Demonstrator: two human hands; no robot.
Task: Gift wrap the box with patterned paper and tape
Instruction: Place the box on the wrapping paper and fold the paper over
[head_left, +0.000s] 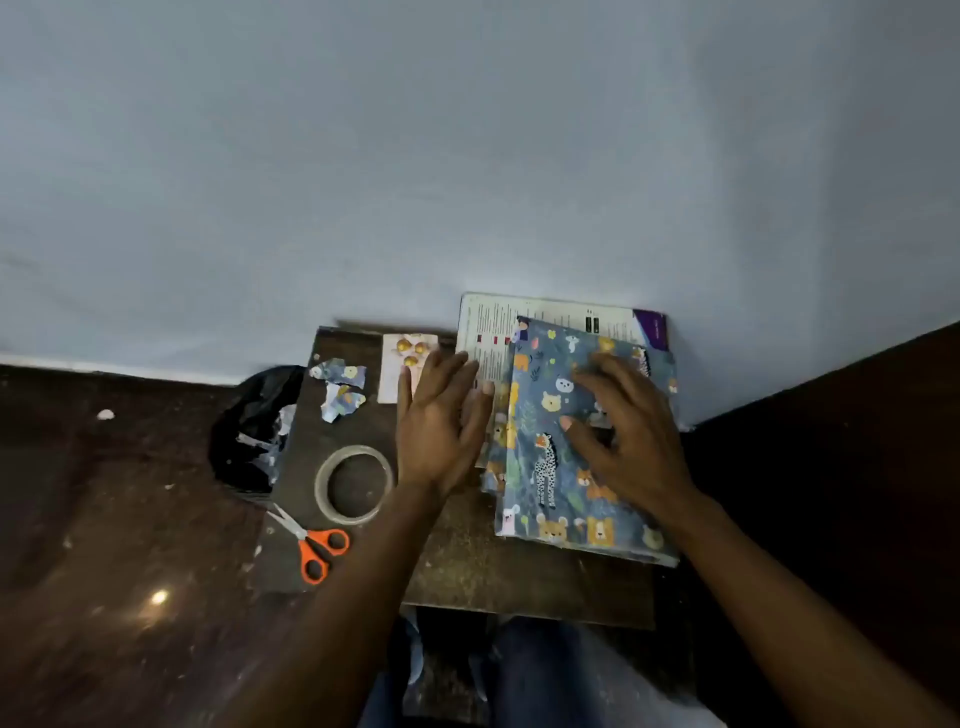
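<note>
Showing white printed box (498, 332) under animal-patterned paper (545, 467)

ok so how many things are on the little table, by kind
box: 1
sheet of animal-print wrapping paper: 1
torn paper scraps: 2
tape roll: 1
orange-handled scissors: 1
small card with gold shapes: 1
total: 7
</note>
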